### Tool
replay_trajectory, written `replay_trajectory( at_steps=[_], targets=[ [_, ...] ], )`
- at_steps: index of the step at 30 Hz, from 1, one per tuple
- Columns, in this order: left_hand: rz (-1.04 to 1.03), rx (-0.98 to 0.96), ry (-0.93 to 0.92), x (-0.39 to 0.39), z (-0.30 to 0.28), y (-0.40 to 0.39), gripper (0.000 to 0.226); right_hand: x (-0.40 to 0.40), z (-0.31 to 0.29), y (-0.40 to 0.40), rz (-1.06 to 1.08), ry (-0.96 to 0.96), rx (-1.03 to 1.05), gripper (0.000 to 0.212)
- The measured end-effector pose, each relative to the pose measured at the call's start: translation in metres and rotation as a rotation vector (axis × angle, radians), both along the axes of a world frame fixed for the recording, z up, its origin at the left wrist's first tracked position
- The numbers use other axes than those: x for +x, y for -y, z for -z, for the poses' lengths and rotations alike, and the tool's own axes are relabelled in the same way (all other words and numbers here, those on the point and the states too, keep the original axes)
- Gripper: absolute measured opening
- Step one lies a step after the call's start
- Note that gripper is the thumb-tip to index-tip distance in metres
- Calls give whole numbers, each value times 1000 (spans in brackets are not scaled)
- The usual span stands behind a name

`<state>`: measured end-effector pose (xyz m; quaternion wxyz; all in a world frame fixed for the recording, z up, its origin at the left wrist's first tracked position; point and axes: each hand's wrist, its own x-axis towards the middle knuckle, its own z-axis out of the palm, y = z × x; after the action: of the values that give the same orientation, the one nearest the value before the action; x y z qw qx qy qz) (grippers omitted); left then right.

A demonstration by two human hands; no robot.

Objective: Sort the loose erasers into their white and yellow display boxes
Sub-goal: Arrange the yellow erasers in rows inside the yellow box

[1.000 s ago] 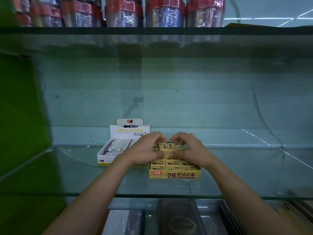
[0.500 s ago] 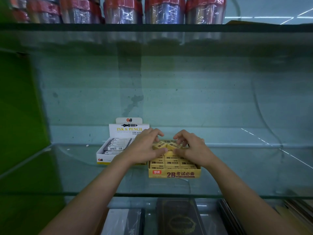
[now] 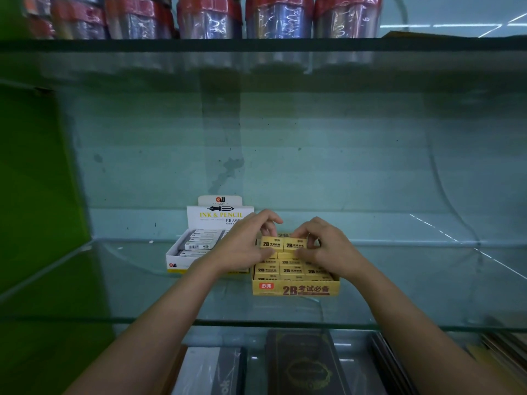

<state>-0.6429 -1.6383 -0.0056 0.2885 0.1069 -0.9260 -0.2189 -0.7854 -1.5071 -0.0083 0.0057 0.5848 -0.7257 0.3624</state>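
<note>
A clear glass shelf (image 3: 399, 280) spans the middle of the frame, with a second glass shelf (image 3: 256, 45) across the top carrying a row of red-capped clear cylinders (image 3: 279, 18). A green panel (image 3: 31, 181) fills the left edge, and dark books (image 3: 302, 366) lie below at bottom centre.

At centre, slightly left, stands the white cardboard display box (image 3: 182, 260) with its upright "INK & PENCIL" header card; white sleeved erasers (image 3: 199, 246) lie in rows inside it. Just beside it to the right, seemingly touching, sits the yellow cardboard display box (image 3: 296, 289), nearly full of yellow "2B" erasers.

Above its far rows the left hand (image 3: 242, 246) and the right hand (image 3: 328, 249) pinch, between thumb and fingers, a pair of small yellow erasers (image 3: 283, 245) pressed side by side, one hand at each end.

A second ago these two stood tilted and lower among the rows; now their printed faces are turned toward the camera and lined up edge to edge, raised slightly above the packed layer. That suggests they are being squared up to seat together in the back row, so the yellow box looks close to finished. No loose erasers show on the glass.
</note>
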Motion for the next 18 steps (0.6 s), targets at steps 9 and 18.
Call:
replay_trajectory(
  at_steps=[9, 18],
  targets=[
    [6, -58, -13, 6, -5, -9, 52, 1, -5, -5, -59, -38, -6, 22],
    [-42, -30, 204, 18, -7, -12, 61, -18, -21, -21, 65, -78, 130, 18]
  ],
)
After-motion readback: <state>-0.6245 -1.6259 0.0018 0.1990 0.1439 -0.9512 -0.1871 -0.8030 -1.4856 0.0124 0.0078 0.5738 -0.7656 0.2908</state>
